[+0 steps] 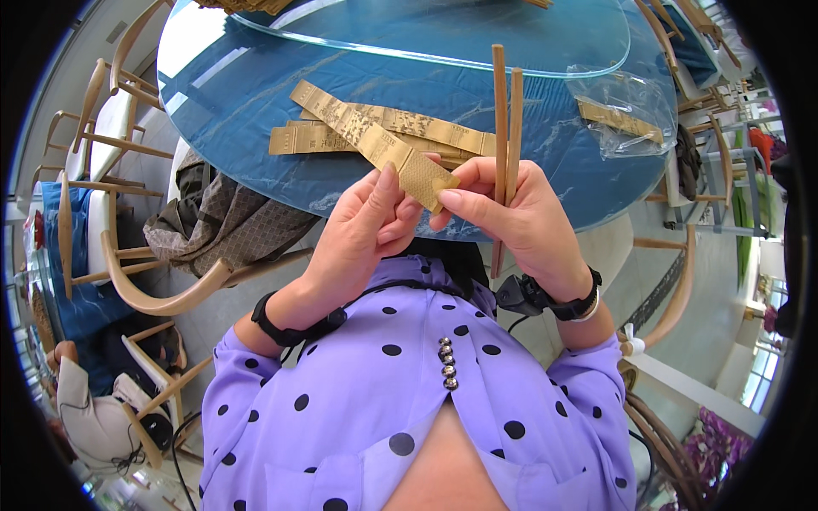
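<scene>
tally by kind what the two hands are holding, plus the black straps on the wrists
Wooden chopsticks, in the right hand: 2
Gold sleeve, between that hand and the left hand: 1
Black wrist straps, one per wrist: 2
Total: 5

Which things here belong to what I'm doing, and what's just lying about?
Likely the job:
gold strip, held by left hand and right hand
wooden sticks, also in the right hand
other gold strips on the table
clear bag, apparently with one inside

Probably just lying about:
patterned brown bundle at left
wooden chair
</scene>
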The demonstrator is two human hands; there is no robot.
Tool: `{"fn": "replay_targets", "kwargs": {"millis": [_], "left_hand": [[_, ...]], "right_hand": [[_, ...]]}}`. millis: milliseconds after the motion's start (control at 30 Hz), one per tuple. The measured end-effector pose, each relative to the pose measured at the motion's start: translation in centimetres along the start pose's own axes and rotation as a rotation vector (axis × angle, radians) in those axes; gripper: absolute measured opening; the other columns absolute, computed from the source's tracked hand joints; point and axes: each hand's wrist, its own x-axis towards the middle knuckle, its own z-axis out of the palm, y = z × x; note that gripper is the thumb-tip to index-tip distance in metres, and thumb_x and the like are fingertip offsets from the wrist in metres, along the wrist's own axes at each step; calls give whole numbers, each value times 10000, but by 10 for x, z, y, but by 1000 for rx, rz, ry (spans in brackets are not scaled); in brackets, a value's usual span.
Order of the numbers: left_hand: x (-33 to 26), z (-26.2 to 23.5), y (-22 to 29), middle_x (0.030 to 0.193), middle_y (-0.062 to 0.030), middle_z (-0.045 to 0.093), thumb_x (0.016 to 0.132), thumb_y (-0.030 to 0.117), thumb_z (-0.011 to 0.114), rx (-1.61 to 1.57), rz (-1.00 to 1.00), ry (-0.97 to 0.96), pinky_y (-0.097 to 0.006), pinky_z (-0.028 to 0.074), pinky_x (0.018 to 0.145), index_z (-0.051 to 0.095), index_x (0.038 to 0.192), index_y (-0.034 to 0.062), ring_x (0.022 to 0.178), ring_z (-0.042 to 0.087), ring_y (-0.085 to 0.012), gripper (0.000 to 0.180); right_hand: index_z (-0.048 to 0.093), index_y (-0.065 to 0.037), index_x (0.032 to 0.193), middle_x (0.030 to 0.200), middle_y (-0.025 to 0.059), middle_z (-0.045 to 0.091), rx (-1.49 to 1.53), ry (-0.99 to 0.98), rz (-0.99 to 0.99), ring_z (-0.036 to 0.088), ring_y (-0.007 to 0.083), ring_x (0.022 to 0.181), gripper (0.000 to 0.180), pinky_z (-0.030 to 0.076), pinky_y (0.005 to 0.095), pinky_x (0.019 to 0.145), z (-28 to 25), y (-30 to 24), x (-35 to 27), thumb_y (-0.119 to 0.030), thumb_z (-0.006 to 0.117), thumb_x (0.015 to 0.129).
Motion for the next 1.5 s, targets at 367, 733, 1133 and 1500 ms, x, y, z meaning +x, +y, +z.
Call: {"fn": "replay_targets", "kwargs": {"millis": [367,733,1133,1500], "left_hand": [[24,-4,11,814,73,547,1104,277,513,144,209,-199,-188,223,511,590,1299,81,581,309,5,287],[25,-7,-2,804,72,512,1106,271,510,145,241,-150,-171,238,524,573,1323,59,585,330,8,309],[28,-18,20,831,36,560,1000,253,705,330,218,-229,-160,272,482,535,1311,14,550,403,2,427],[29,-28,20,861,10,667,961,169,755,307,201,-288,-169,348,470,598,1280,22,562,489,-11,385]], "right_hand": [[710,51,1051,904,65,726,-49,35,-52,671,86,852,189,521,224,781,0,2,1,-115,727,961],[675,1,906,723,-58,561,-203,88,-88,466,17,631,189,345,208,551,-3,13,12,-163,762,944],[715,-1,939,714,-63,550,-190,42,-80,434,24,627,255,325,220,556,-4,8,17,-248,776,950],[734,-14,874,696,-70,539,-202,-4,-46,423,28,634,239,313,225,552,-11,7,14,-236,771,957]]}}
